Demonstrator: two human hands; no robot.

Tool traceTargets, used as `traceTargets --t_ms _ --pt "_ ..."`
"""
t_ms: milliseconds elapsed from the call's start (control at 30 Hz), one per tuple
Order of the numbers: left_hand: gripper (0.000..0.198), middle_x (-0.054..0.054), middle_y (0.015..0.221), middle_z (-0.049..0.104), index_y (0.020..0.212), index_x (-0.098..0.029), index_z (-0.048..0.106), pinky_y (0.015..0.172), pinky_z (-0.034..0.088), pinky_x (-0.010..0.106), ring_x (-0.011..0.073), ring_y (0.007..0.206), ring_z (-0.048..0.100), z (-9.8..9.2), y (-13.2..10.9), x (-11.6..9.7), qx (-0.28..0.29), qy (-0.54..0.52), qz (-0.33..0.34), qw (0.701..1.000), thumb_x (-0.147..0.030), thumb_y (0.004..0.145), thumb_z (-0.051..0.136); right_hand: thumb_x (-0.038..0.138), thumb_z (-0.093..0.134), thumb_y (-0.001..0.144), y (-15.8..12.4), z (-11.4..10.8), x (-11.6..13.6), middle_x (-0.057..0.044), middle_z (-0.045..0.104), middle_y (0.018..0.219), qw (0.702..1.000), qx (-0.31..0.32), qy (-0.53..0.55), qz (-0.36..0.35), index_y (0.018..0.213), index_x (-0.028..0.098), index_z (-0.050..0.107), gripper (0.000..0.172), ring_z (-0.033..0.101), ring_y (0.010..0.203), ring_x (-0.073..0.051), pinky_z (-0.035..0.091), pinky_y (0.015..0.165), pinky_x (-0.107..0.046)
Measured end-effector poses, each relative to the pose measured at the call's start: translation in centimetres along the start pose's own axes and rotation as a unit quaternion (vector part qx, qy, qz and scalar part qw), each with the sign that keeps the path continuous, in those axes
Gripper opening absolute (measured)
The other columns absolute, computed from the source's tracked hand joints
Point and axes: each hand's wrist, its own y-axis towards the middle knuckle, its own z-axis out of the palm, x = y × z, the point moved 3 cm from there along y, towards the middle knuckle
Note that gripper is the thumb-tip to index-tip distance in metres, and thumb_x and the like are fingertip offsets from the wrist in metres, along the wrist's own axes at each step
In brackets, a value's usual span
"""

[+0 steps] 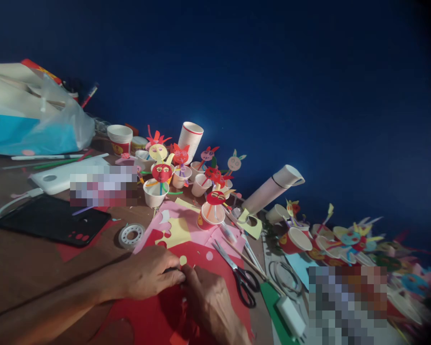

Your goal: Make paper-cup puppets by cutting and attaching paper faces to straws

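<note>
My left hand and my right hand meet over a sheet of red paper, fingertips pinched together. Whatever sits between the fingers is hidden by them. Just beyond the fingertips shows a small pale yellow paper disc; I cannot tell if it is held or lying on the paper. A pink paper disc lies beside my right hand. Black-handled scissors rest on the red sheet's right side, blades partly apart. Left of the sheet is a roll of tape.
Paper cups with paper-face figures stand behind, with more cups at right. A tumbler leans by the wall. A black phone, white power bank, plastic bag and white charger also lie about.
</note>
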Motion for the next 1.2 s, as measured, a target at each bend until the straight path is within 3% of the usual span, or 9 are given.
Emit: traceTargets --t_ms 267,467,567,667,733,867,967,1067,1200 --pt "0.029 -0.002 0.055 0.049 0.063 -0.016 0.055 0.048 0.019 0.024 0.0089 0.051 0.04 -0.8 -0.2 -0.3 0.03 -0.038 0.004 0.999 -0.031 0.084 0.042 0.025 0.044 0.09 0.3 -0.8 0.6 -0.001 0.061 0.069 1.0 0.005 -0.026 -0.007 0.119 0.019 0.045 0.03 0.058 0.053 -0.015 0.028 0.043 -0.026" --pt "0.04 -0.005 0.054 0.034 0.063 -0.016 0.05 0.048 0.021 0.022 0.0085 0.051 0.032 -2.7 -0.6 1.3 0.028 -0.097 -0.051 0.994 -0.045 0.087 0.036 0.026 0.043 0.09 -0.2 -1.2 -1.9 -0.002 0.062 0.068 0.998 -0.037 -0.027 0.035 0.125 0.022 0.043 0.035 0.058 0.05 -0.017 0.032 0.042 -0.025" --pt "0.037 -0.004 0.059 0.04 0.07 -0.016 0.054 0.05 0.024 0.02 0.0088 0.055 0.037 -3.7 -1.0 1.4 0.03 -0.123 -0.034 0.991 -0.045 0.086 0.038 0.025 0.042 0.09 -0.3 -1.9 -2.8 -0.005 0.064 0.075 0.993 -0.053 0.071 0.079 0.129 0.018 0.037 0.04 0.062 0.061 -0.019 0.043 0.05 -0.026" --pt "0.024 -0.002 0.071 0.053 0.083 -0.017 0.058 0.057 0.03 0.019 0.0108 0.065 0.046 -4.3 -1.5 0.7 0.032 -0.141 -0.022 0.989 -0.037 0.083 0.044 0.023 0.039 0.091 -0.7 -2.5 -3.1 -0.01 0.064 0.098 0.972 -0.056 0.187 0.127 0.132 0.019 0.033 0.042 0.063 0.084 -0.021 0.05 0.069 -0.031" --pt "0.017 -0.001 0.08 0.057 0.089 -0.018 0.056 0.062 0.034 0.02 0.0126 0.072 0.05 -4.2 -1.8 0.0 0.034 -0.136 -0.028 0.99 -0.03 0.079 0.048 0.023 0.037 0.092 -1.2 -2.8 -3.3 -0.01 0.061 0.106 0.954 -0.073 0.253 0.141 0.134 0.022 0.032 0.042 0.063 0.087 -0.019 0.05 0.077 -0.033" --pt "0.02 0.0 0.085 0.06 0.092 -0.021 0.051 0.064 0.039 0.022 0.0142 0.073 0.053 -1.4 -2.1 -1.1 0.055 -0.079 -0.011 0.995 -0.016 0.073 0.045 0.023 0.035 0.094 -2.1 -3.7 -3.5 -0.004 0.062 0.091 0.897 -0.063 0.416 0.135 0.126 0.027 0.042 0.033 0.061 0.059 -0.011 0.051 0.066 -0.029" --pt "0.036 0.005 0.1 0.061 0.104 -0.02 0.051 0.078 0.041 0.026 0.0189 0.089 0.056 1.5 -2.1 -1.0 0.03 -0.026 0.0 0.999 -0.011 0.07 0.045 0.029 0.037 0.093 -2.2 -4.8 -3.7 -0.005 0.065 0.086 0.812 -0.085 0.558 0.15 0.106 0.025 0.054 0.022 0.063 0.062 -0.015 0.051 0.065 -0.032" --pt "0.033 0.005 0.1 0.062 0.099 -0.021 0.056 0.084 0.041 0.031 0.0212 0.093 0.056 3.4 -2.0 -0.5 0.011 0.021 0.002 1.0 -0.007 0.071 0.043 0.045 0.044 0.087 -2.2 -5.5 -4.1 -0.01 0.067 0.091 0.713 -0.123 0.668 0.173 0.104 0.024 0.051 0.028 0.065 0.068 -0.022 0.051 0.062 -0.039" --pt "0.038 0.004 0.101 0.061 0.094 -0.021 0.06 0.086 0.041 0.034 0.0214 0.095 0.055 3.4 -1.7 0.1 -0.028 0.061 0.016 0.998 -0.002 0.066 0.043 0.043 0.062 0.075 -2.1 -5.4 -4.6 -0.004 0.067 0.074 0.708 -0.173 0.654 0.202 0.098 0.027 0.046 0.032 0.062 0.058 -0.021 0.048 0.053 -0.035"
